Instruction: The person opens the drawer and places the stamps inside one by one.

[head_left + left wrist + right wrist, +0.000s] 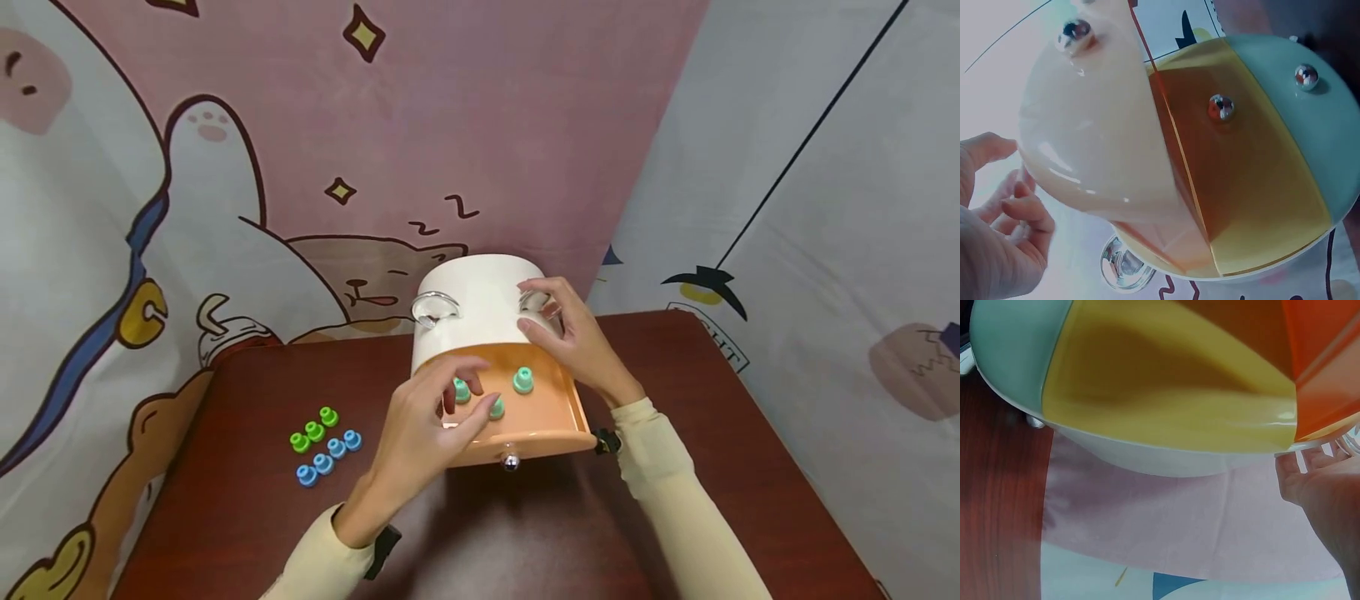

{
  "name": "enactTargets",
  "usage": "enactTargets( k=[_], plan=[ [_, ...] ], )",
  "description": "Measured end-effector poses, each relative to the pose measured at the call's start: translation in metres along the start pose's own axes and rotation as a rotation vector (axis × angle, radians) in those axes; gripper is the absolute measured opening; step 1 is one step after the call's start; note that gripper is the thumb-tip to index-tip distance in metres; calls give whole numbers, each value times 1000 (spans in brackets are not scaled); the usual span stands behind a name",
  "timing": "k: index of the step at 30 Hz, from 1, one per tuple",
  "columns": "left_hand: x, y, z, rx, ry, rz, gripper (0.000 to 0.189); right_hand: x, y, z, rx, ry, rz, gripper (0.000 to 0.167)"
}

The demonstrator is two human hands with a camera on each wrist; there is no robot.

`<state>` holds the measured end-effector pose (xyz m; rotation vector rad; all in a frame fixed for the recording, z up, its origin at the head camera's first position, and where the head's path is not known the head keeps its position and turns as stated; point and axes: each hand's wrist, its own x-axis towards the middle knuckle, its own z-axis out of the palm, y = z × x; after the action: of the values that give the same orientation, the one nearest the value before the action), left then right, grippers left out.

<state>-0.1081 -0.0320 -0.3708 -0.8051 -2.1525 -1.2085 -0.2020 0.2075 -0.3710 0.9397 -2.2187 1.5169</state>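
Observation:
A small white cabinet (pixel 483 292) stands on the table with its top orange drawer (pixel 547 417) pulled out. Small teal stepped pegs sit inside: one peg (pixel 522 381) stands in plain sight, and two others show between the fingers of my left hand (pixel 427 417). That hand hovers over the drawer's left part, thumb and fingers curved and apart, nothing pinched between them. On the cabinet's right side my right hand (pixel 573 337) holds the silver ring handle (pixel 534 302), index finger above and thumb below. In the left wrist view the pulled-out drawer front (pixel 1097 131) hides part of the left fingertips.
Left of the cabinet lie a row of green pegs (pixel 315 432) and a row of blue pegs (pixel 337 448). Below the orange drawer are a yellow drawer (pixel 1260 162) and a teal drawer (pixel 1310 119), both closed. A printed cloth (pixel 487 125) hangs behind the table.

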Motion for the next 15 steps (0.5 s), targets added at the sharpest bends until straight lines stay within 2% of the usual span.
enactTargets(
  k=[3,8,15],
  plan=[
    [-10,1,-1,-64,39,12,36,-1,9,0,-2,1,5,50],
    [-27,2,2,-152,132,54,34,-4,41,2,-13,7,7,54],
    [-56,3,13,-219,182,160,14,-6,47,1,-3,1,30,54]
  ],
)
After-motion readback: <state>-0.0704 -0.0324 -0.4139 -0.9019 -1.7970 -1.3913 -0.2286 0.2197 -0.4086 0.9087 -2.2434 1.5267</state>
